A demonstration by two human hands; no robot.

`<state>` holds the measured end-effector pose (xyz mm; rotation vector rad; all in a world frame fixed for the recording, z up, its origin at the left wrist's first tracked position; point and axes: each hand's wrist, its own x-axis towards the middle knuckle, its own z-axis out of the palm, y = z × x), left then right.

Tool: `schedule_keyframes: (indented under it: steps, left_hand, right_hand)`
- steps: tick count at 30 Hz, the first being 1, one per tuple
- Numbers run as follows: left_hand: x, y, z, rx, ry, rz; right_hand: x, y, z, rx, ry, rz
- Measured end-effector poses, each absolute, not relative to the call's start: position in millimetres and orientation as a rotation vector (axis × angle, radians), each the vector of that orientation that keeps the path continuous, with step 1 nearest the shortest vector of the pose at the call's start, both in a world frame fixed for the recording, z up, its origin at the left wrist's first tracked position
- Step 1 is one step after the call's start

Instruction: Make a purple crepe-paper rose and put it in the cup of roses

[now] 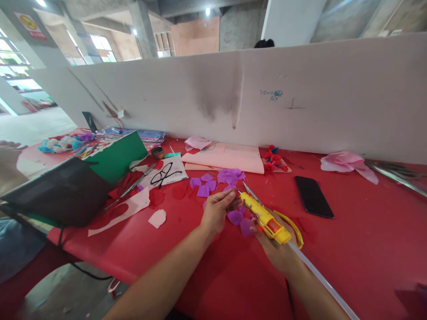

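My right hand (pixel 271 244) is closed round a yellow glue gun (pixel 265 218), its nozzle pointing up and left toward my left hand. A long clear glue stick (pixel 320 276) runs back from the gun along my forearm. My left hand (pixel 218 209) is pinched shut at the gun's tip on something small I cannot make out. Purple paper petals (pixel 236 217) lie on the red table (pixel 350 249) just under and beyond both hands.
A black phone (pixel 313 196) lies to the right. Pink paper sheets (pixel 227 159), red paper flowers (pixel 275 160), eyeglasses (pixel 163 174), scissors (pixel 135 184), a black bag (pixel 60 193) and a green board (pixel 116 155) sit along the left and back. A white partition (pixel 300 93) bounds the far edge.
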<state>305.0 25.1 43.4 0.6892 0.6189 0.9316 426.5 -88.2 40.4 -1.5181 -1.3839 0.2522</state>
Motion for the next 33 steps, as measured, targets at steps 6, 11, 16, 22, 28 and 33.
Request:
schedule_keyframes:
  steps: [6,11,16,22,28,33]
  left_hand:
    - [305.6,24.6,44.5,0.683,0.615,0.942]
    - [306.8,25.0,45.9,0.697,0.648,0.976]
    - [307.2,25.5,46.4,0.71,0.669,1.016]
    - [306.6,24.7,46.7,0.742,0.674,1.052]
    - [307.4,23.0,46.7,0.718,0.691,1.026]
    - [308.3,20.4,45.7,0.712,0.742,0.999]
  right_hand:
    - [426.1,-89.8,40.5,-1.509,-1.39,0.243]
    - [425.4,-91.0,43.0,-1.49,-1.39,0.249]
    - [425.7,-91.6,43.9,-1.497,-1.44,0.198]
    - [425.7,-89.3,42.4,-1.46,-1.487,0.145]
    - [425.6,-88.5,41.6,-1.466,-1.463,0.138]
    - [424.5,-87.3,42.2,-1.449,-1.483,0.15]
